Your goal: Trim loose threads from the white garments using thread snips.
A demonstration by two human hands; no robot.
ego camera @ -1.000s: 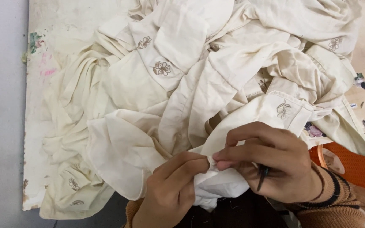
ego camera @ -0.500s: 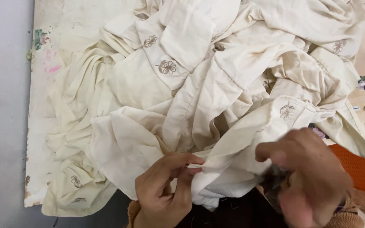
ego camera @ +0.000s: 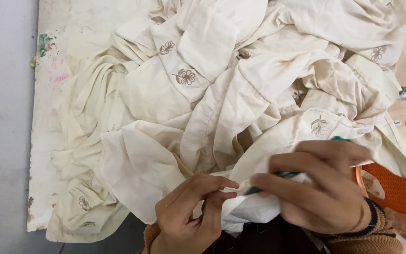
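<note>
Pinching a fold of cream fabric (ego camera: 240,197) between thumb and forefinger of the left hand (ego camera: 191,214), fingers pressed together on the cloth edge, probably to keep it taut and steady. Just beside those fingertips, gripping a small dark-handled tool (ego camera: 278,181) with a teal end in the right hand (ego camera: 323,188), fingers curled and closed around it, tip aimed at the pinched edge; hard to tell whether a cutter or a pen-like tool, being mostly hidden under the fingers. Held close together so the tool's tip meets the fabric right where it is stretched. Beyond the fingers, heaped loosely over a pale worn board (ego camera: 57,61): a pile of cream garments (ego camera: 222,84) with small embroidered flowers (ego camera: 185,76), apparently of the same sort as the piece in hand. To the right of the right hand, an orange plastic seat edge (ego camera: 395,188). Past the board's far side from the left fingers, grey floor (ego camera: 1,117).
</note>
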